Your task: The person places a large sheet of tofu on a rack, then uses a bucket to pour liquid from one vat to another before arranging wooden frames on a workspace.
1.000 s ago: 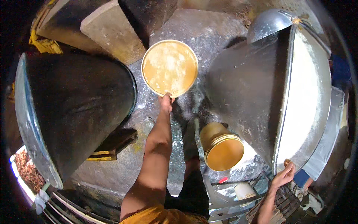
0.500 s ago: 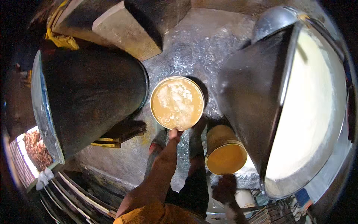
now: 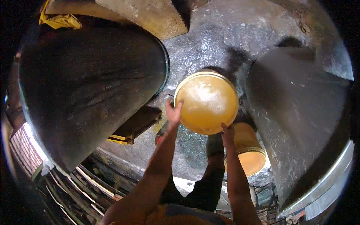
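Note:
In front of my legs I hold a yellow bucket between both hands. Tan liquid with a pale, shiny patch shows inside its rim. My left hand grips the left side, thumb over the edge and fingers against the outer wall. On the near right side of the rim, my right hand is closed with its thumb on top; its other fingers are mostly hidden. A second yellow bucket stands on the floor just beyond my right hand, by my right leg.
Large dark vats flank me, one on the left and one on the right. A concrete slab lies ahead, near a yellow cloth. A low wooden pallet sits beside the left vat. Long sticks fill the lower left. The floor looks wet.
My right hand has moved from beside the second bucket to the rim of the held one. That bucket appears larger and farther right, and my left hand has shifted to its left side. The view has turned.

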`<action>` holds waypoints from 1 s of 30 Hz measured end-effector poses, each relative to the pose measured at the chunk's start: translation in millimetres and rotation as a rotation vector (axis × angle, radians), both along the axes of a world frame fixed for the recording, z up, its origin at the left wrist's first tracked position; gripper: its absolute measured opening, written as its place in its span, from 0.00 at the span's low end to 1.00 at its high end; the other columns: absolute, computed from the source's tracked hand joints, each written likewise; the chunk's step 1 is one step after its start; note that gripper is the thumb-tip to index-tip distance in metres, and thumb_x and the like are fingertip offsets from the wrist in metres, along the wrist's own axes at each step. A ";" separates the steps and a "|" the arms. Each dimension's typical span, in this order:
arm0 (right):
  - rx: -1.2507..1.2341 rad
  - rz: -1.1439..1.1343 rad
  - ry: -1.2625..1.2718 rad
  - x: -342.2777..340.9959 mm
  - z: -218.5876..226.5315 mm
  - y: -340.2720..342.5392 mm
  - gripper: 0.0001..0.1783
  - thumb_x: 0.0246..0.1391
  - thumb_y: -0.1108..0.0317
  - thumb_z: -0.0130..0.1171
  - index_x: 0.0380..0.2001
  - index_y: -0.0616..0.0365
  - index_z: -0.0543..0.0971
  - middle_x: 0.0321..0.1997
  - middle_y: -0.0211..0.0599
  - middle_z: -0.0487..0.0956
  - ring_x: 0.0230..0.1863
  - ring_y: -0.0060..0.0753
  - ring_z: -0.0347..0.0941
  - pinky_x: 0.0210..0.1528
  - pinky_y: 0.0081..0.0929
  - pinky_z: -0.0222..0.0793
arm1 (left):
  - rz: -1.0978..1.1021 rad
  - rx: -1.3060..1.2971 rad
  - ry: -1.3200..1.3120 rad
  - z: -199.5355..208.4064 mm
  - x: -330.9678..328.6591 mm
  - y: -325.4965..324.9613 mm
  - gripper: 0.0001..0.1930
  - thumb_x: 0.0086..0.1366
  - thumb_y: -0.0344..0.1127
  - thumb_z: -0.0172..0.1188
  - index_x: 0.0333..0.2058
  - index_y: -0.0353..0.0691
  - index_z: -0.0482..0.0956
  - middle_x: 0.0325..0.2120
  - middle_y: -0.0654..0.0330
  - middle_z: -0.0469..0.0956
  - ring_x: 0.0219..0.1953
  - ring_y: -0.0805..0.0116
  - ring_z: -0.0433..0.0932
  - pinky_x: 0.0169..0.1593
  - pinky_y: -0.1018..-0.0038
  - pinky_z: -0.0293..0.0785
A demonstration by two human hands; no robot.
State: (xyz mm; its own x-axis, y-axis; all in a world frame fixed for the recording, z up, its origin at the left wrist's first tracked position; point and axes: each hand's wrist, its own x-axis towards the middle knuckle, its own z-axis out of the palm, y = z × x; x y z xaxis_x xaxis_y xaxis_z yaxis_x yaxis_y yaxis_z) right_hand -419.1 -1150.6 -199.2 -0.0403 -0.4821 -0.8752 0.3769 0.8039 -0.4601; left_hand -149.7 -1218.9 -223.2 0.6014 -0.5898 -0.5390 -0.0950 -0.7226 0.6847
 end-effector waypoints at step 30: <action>0.021 -0.086 0.115 -20.7 -24.7 55.1 0.23 0.51 0.63 0.60 0.50 0.56 0.71 0.42 0.33 0.75 0.41 0.29 0.72 0.41 0.29 0.71 | -0.922 0.214 -0.007 11.4 90.6 35.8 0.18 0.55 0.39 0.53 0.45 0.41 0.72 0.40 0.43 0.75 0.44 0.44 0.74 0.45 0.55 0.70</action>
State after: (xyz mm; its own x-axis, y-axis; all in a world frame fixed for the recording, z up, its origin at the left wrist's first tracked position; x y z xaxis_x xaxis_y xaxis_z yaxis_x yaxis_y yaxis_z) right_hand -439.8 -1095.4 -223.9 -0.1814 -0.4540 -0.8723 0.3901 0.7811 -0.4877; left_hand -59.1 -1183.2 -211.8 -0.0491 -0.7232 -0.6889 -0.6948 -0.4708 0.5438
